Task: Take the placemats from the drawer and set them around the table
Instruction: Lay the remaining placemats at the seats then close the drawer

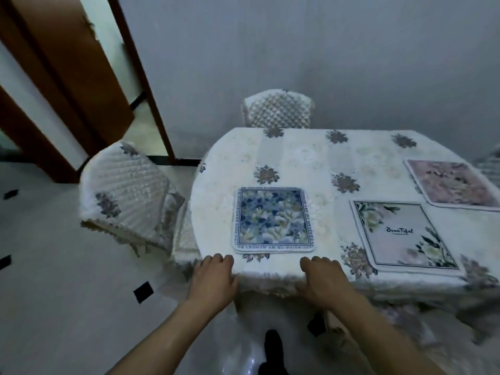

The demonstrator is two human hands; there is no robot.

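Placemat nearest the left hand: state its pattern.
Blue and white floral, dark lettered border; head view.

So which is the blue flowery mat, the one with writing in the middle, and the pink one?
blue floral placemat [273,220], head view, centre of its pattern
"Beautiful" placemat [400,235], head view, near the written word
pink placemat [451,182], head view, middle of its face

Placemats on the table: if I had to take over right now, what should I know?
Left hand: empty, fingers curled at the near table edge.
Right hand: empty, also at the edge.
Placed on the tablecloth: the blue floral placemat straight ahead (it looks like more than one mat stacked), the "Beautiful" placemat to its right, and the pink placemat farther right.
Left: spread any stacked mats to the spots by the chairs. The drawer is out of view, so I cannot tell whether more remain.
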